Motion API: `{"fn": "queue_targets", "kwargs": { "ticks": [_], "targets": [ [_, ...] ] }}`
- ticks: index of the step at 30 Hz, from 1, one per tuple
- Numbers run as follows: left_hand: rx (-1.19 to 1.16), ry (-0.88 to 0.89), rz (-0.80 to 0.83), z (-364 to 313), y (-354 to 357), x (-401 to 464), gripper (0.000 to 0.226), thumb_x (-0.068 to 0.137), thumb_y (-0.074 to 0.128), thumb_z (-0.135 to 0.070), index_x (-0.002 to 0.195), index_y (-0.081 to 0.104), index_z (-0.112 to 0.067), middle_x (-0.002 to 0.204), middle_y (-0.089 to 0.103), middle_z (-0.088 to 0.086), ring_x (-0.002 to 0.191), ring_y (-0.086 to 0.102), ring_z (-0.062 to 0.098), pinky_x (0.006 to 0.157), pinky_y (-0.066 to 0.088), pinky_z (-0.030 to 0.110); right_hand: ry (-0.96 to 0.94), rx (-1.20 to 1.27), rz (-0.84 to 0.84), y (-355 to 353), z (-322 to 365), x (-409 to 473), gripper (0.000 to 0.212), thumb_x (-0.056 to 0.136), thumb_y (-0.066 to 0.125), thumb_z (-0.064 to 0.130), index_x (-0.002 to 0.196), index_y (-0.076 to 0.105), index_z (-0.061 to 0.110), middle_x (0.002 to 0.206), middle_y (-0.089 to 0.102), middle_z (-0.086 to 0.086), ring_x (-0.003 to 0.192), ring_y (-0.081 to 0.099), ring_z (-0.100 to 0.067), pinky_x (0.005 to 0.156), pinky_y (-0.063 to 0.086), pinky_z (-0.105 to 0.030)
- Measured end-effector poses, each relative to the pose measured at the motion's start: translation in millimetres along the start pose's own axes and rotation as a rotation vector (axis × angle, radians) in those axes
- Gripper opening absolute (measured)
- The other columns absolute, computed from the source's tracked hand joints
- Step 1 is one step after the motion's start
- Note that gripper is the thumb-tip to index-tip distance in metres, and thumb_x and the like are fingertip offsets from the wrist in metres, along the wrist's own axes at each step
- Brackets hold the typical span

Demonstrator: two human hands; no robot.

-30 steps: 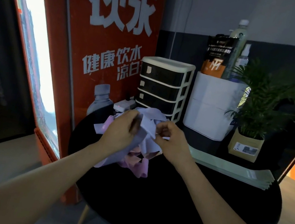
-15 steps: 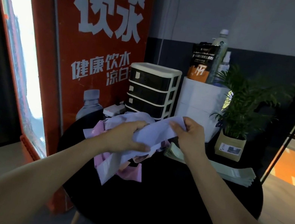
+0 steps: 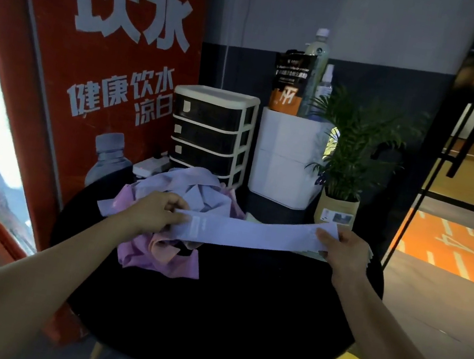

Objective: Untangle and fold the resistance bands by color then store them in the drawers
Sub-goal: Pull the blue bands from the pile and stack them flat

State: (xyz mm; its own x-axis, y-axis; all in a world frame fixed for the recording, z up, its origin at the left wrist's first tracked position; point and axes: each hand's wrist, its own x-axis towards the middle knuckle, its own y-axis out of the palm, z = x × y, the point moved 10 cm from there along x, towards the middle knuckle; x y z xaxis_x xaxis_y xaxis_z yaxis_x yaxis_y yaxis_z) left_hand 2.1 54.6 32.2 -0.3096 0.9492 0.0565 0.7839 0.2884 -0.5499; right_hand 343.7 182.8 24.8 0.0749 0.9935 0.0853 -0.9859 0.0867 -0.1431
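Note:
A pale lavender resistance band (image 3: 251,234) is stretched flat between my two hands above the round black table (image 3: 220,319). My left hand (image 3: 157,212) pinches its left end and my right hand (image 3: 341,251) pinches its right end. Behind and under my left hand lies a tangled pile of bands (image 3: 175,200), lavender on top, pink and peach below. A small drawer unit (image 3: 210,132) with a cream frame and several dark drawers stands at the back of the table, all drawers closed.
A white box (image 3: 286,159) holding a pouch and bottles stands right of the drawers, then a potted plant (image 3: 339,194). Pale green bands (image 3: 369,255) lie partly hidden under the stretched band. A red water dispenser panel (image 3: 105,77) flanks the table's left.
My right hand has pulled the lavender band out to the right, free of the pile, so it now spans flat between both hands. The camera view has shifted right.

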Motion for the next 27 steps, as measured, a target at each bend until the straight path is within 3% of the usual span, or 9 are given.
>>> {"fn": "queue_targets", "kwargs": {
  "ticks": [2, 6, 10, 14, 16, 22, 27],
  "targets": [
    [-0.010, 0.001, -0.056, -6, 18, 8, 0.003, 0.086, 0.064, -0.009, 0.087, 0.062, -0.010, 0.080, 0.058, 0.004, 0.073, 0.051, 0.015, 0.060, 0.042, 0.021, 0.028, -0.058, -0.002, -15, -15, 5, 0.027, 0.087, 0.063, 0.013, 0.105, 0.063, -0.007, 0.102, 0.064, -0.025, 0.094, 0.061, -0.040, 0.088, 0.049, -0.049],
    [0.116, 0.047, -0.130, -17, 57, 25, 0.012, 0.086, 0.065, -0.013, 0.094, 0.065, -0.004, 0.090, 0.064, 0.011, 0.081, 0.056, 0.020, 0.071, 0.039, 0.024, 0.110, -0.118, -0.079, -49, -47, 11, 0.023, 0.089, 0.060, 0.012, 0.105, 0.064, -0.004, 0.095, 0.060, -0.019, 0.088, 0.057, -0.033, 0.088, 0.049, -0.049],
    [0.202, 0.070, -0.148, -20, 89, 41, 0.012, 0.086, 0.065, -0.015, 0.093, 0.065, -0.006, 0.089, 0.063, 0.009, 0.084, 0.056, 0.020, 0.073, 0.038, 0.024, 0.050, -0.254, -0.077, -66, -61, 18, 0.011, 0.091, 0.055, 0.008, 0.085, 0.063, 0.004, 0.078, 0.053, -0.017, 0.084, 0.054, -0.034, 0.065, 0.036, -0.037],
    [0.271, 0.083, -0.152, -17, 110, 50, 0.006, 0.087, 0.063, -0.014, 0.084, 0.057, -0.014, 0.071, 0.052, 0.000, 0.075, 0.050, 0.019, 0.067, 0.033, 0.025, 0.022, -0.381, -0.098, -76, -71, 26, 0.023, 0.089, 0.058, 0.008, 0.103, 0.065, -0.009, 0.107, 0.063, -0.026, 0.103, 0.056, -0.038, 0.086, 0.043, -0.041],
    [0.300, 0.067, -0.108, -10, 120, 54, 0.006, 0.089, 0.061, -0.015, 0.086, 0.055, -0.013, 0.069, 0.048, 0.001, 0.072, 0.048, 0.020, 0.065, 0.032, 0.026, -0.011, -0.439, -0.087, -75, -73, 28, 0.023, 0.089, 0.058, 0.007, 0.105, 0.065, -0.009, 0.109, 0.064, -0.027, 0.104, 0.057, -0.039, 0.086, 0.043, -0.040],
    [0.390, 0.079, -0.102, 4, 130, 57, 0.015, 0.089, 0.059, -0.011, 0.104, 0.058, -0.007, 0.090, 0.054, 0.007, 0.080, 0.048, 0.021, 0.073, 0.035, 0.028, -0.044, -0.530, -0.087, -74, -83, 32, 0.018, 0.087, 0.058, 0.004, 0.096, 0.066, -0.010, 0.095, 0.065, -0.030, 0.093, 0.059, -0.040, 0.074, 0.044, -0.039],
    [0.378, 0.137, -0.019, 7, 143, 52, 0.033, 0.088, 0.061, -0.011, 0.119, 0.056, -0.003, 0.120, 0.053, 0.014, 0.108, 0.052, 0.029, 0.089, 0.037, 0.031, -0.060, -0.578, -0.113, -73, -84, 32, 0.017, 0.088, 0.056, 0.004, 0.096, 0.065, -0.009, 0.094, 0.064, -0.029, 0.092, 0.058, -0.038, 0.070, 0.041, -0.036]
  ]
}}
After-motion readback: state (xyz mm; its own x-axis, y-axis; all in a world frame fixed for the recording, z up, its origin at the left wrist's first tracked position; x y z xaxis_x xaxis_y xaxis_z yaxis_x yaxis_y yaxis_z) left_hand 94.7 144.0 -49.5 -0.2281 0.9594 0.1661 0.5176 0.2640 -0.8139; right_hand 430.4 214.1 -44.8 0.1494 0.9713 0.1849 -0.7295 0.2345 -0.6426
